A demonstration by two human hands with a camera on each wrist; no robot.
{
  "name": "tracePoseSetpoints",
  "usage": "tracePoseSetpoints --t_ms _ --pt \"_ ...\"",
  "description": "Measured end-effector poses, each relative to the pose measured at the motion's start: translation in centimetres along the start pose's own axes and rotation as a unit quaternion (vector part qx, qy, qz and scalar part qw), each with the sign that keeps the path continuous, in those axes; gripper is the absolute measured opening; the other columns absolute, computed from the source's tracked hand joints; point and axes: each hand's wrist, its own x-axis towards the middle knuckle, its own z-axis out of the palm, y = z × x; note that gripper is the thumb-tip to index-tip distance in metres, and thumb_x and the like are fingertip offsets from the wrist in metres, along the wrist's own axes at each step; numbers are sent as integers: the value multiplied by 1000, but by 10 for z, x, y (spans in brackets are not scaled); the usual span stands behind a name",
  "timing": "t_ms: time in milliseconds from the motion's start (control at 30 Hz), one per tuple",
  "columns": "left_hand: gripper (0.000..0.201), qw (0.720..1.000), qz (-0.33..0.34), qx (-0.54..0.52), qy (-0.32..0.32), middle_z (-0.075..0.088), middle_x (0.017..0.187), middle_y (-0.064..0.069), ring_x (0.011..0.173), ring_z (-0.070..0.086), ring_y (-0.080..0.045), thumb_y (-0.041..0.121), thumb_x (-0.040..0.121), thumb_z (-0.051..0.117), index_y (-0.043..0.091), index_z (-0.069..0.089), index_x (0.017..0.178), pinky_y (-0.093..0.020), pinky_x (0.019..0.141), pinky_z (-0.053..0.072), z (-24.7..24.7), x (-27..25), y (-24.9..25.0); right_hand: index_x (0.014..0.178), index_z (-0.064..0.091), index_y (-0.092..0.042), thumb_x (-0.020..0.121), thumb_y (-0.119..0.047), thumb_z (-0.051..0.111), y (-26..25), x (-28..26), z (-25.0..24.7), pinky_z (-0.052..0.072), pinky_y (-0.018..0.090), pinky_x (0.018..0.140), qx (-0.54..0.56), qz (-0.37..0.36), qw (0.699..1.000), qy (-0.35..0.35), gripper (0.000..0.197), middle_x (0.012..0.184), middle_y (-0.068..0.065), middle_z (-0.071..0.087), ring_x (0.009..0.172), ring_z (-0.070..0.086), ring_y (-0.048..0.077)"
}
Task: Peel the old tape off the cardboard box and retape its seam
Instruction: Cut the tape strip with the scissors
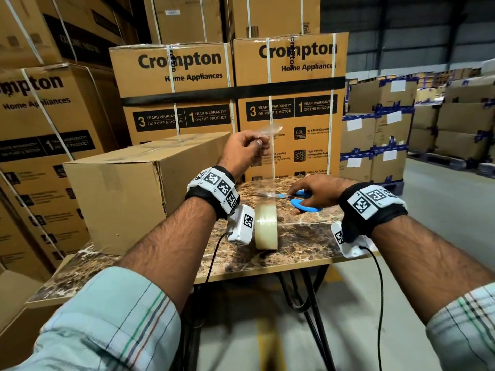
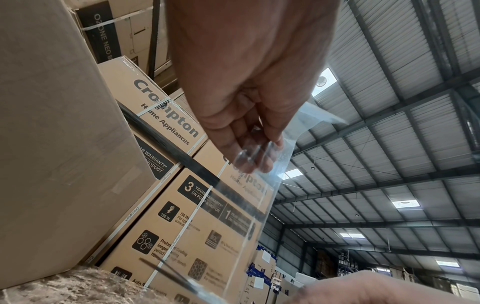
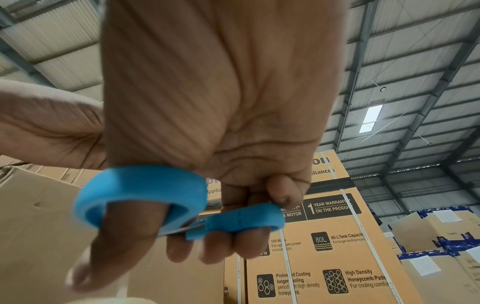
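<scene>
Pinching a clear tape strip in my left hand, I grip blue scissors with my right hand above the tape roll.

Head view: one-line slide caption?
Left hand lifts clear tape from the roll; right hand cuts with scissors.

Left hand raised, fingers and thumb pinched together. Right hand low, palm down, fingers curled through handle loops. Both forearms bare, sleeves pushed up.
</scene>
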Motion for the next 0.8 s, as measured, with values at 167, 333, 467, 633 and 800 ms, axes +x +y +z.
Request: tracePoseSetpoints --t_ms 167,333,467,633,800 --pt "23 1000 3 1 2 67 105 -13 89 64 -17 8 100 45 0 62 113 -23 68 54 0 1 -1 131 61 -26 94 -27 63 0 -1 1 49 43 102 -12 -3 1000 10 37 138 -3 57 114 57 18" --pt "23 1000 11 4 6 68 105 -14 84 64 -12 7 100 45 -2 61 114 -23 70 54 2 2 -4 129 63 -25 94 -27 63 -2 -3 0 50 46 101 -18 -12 1000 16 35 133 -7 62 113 59 16" --pt "24 1000 19 1 12 68 105 -16 82 64 -11 6 100 45 -4 61 113 -18 65 55 2 4 -7 129 62 -26 93 -27 63 -2 -2 1 50 47 100 -31 -13 999 18 35 131 -8 62 113 59 17" --pt "22 999 35 -3 28 68 107 -20 85 64 -13 6 99 46 -4 62 110 -16 62 53 1 7 -16 129 63 -26 94 -24 62 0 1 3 51 46 99 -24 -11 999 24 35 126 -7 67 111 61 14" --pt "20 998 43 -8 36 67 106 -17 87 63 -14 6 99 46 -2 62 108 -15 64 53 1 7 -20 127 64 -23 94 -23 62 1 2 4 52 44 99 -29 -13 999 31 33 122 -4 69 107 63 13"
